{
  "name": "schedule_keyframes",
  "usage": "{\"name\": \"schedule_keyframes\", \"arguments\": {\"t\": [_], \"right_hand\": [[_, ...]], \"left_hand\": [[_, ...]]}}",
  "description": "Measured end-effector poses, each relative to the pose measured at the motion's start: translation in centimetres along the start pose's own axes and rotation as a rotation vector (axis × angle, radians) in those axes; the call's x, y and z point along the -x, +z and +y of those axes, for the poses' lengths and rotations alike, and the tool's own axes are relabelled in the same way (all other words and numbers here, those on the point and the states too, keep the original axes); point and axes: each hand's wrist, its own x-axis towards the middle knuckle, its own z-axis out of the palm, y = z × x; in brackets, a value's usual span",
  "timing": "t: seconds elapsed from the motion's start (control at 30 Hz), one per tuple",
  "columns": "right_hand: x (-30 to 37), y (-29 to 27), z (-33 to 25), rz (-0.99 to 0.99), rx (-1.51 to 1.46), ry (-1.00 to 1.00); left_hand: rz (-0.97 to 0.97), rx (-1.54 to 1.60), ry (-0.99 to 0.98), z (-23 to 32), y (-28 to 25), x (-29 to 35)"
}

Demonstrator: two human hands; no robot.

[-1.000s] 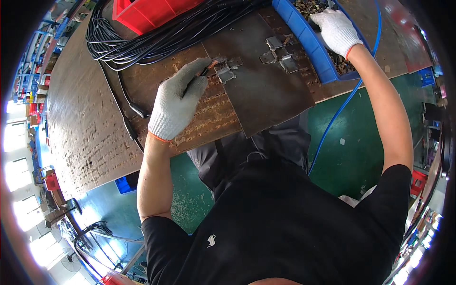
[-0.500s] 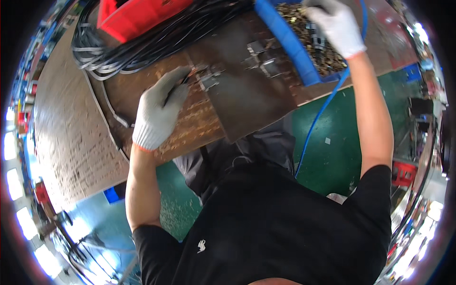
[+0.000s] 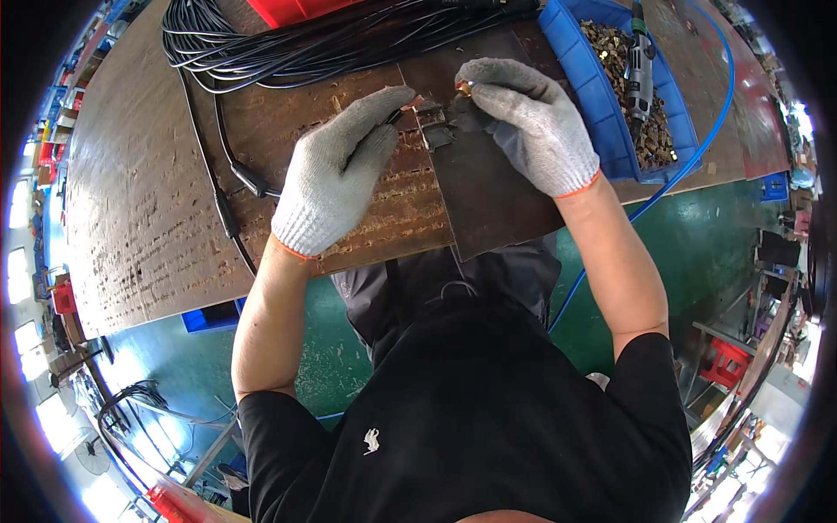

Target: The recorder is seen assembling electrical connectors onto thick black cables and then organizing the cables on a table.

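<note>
My left hand, in a white knit glove with a greyed front, is closed around a black cable whose bare copper end sticks out past the fingertips. Facing it, my right hand, gloved alike, pinches a small brass-coloured piece between thumb and fingers. A gap separates the copper from the brass piece. Between and just below the hands, small metal blocks sit at the edge of a dark plate on the bench. Most of the held cable is hidden under the left glove.
A blue bin of small brass pieces stands at the right, a grey-and-green hand tool lying in it. Past it curves a blue hose. Bundled black cables and a red bin lie at the back. Cable connectors rest left.
My right hand has come from the blue bin back to the left and nearer, now with a brass piece. The left hand has shifted slightly right, still on the cable.
</note>
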Motion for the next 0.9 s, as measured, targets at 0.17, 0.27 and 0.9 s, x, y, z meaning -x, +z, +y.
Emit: {"name": "schedule_keyframes", "arguments": {"t": [0.17, 0.27, 0.9], "right_hand": [[-0.6, 1.0, 1.0, -0.080, -0.131, 0.018], [-0.9, 1.4, 1.6, -0.077, -0.097, 0.017], [-1.2, 1.8, 1.6, -0.085, -0.125, 0.024]], "left_hand": [[0.039, -0.018, 0.067, -0.2, -0.4, 0.2], [0.005, 0.015, 0.066, -0.6, -0.4, 0.3], [0.034, -0.062, 0.123, -0.9, 0.0, 0.0]]}}
